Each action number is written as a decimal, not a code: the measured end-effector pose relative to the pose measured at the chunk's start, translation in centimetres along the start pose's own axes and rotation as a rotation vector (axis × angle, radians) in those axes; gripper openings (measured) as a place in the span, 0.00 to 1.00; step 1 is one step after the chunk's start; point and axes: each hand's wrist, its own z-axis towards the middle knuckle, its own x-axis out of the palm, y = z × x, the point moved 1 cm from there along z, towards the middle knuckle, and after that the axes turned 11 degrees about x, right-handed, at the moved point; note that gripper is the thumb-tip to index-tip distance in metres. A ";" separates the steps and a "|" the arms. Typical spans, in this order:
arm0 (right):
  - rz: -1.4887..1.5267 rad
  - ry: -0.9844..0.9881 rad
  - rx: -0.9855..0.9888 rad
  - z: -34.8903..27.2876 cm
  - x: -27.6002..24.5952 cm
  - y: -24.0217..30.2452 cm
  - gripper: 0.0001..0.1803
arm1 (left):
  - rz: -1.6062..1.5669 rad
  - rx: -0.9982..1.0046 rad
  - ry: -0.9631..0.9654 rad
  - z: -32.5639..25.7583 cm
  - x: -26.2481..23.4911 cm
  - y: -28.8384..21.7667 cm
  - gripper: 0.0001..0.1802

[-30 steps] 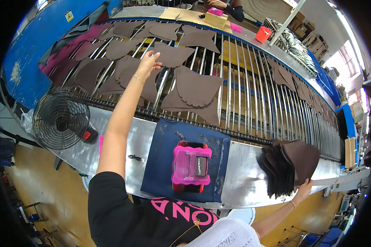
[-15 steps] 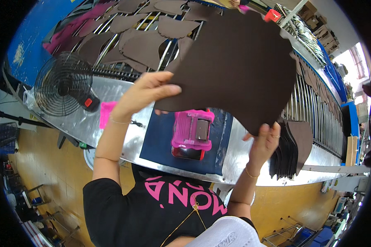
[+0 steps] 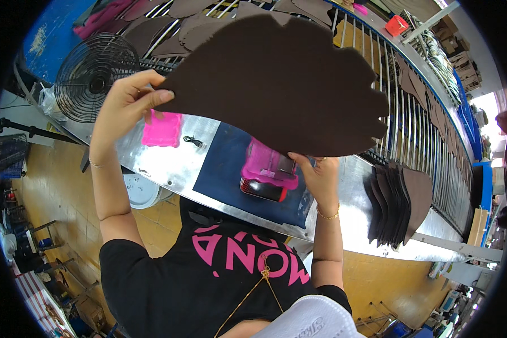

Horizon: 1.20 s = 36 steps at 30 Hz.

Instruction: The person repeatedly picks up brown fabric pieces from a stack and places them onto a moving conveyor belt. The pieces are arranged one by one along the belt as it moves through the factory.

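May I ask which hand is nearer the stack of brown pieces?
Right: the right hand is a little left of the brown stack; the left hand is much farther left.

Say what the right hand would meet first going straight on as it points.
The dark brown, scallop-edged flat sheet that the right hand holds; beyond it, probably the silver metal-rod rack, though depth is unclear.

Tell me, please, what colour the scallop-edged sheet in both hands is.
The sheet is dark brown, clearest in the head view.
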 end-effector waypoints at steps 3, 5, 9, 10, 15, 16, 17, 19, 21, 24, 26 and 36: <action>-0.106 -0.059 0.000 -1.2 -1.8 -1.7 0.09 | 0.026 0.035 0.131 0.2 2.4 1.0 0.06; -0.170 -0.055 0.032 -2.2 -3.3 -2.7 0.08 | -0.114 -0.072 0.221 0.6 5.0 0.8 0.05; -0.300 -0.123 0.098 -4.8 -5.6 -4.8 0.08 | -0.051 -0.124 0.385 2.5 10.0 0.8 0.05; -0.252 -0.136 0.191 -6.2 -6.0 -6.0 0.08 | -0.028 -0.068 0.436 3.1 10.9 0.3 0.04; -0.148 -0.274 0.423 -10.9 -10.1 -9.0 0.08 | 0.122 0.538 0.499 5.1 15.3 -1.1 0.05; -0.145 -0.354 0.432 -12.0 -11.4 -9.5 0.07 | 0.109 0.532 0.535 5.3 16.2 -1.2 0.07; -0.142 -0.438 0.442 -13.4 -12.9 -10.0 0.06 | 0.121 0.563 0.540 5.5 17.3 -1.3 0.08; 0.020 -0.579 0.427 -15.9 -16.0 -9.9 0.06 | 0.145 0.626 0.544 5.7 19.6 -1.8 0.08; 0.193 -0.772 0.390 -16.2 -17.5 -6.2 0.07 | 0.244 0.627 0.688 5.5 21.9 -3.0 0.10; 0.014 -0.924 0.280 -16.3 -20.6 -2.4 0.10 | -0.019 0.797 0.553 7.6 24.4 -5.5 0.20; -0.114 -0.960 0.291 -16.0 -21.7 -1.1 0.11 | -0.268 0.799 0.372 10.2 24.7 -7.1 0.24; -0.399 -0.915 0.715 -14.6 -27.6 -9.3 0.27 | -0.699 0.062 0.229 19.6 24.4 0.8 0.10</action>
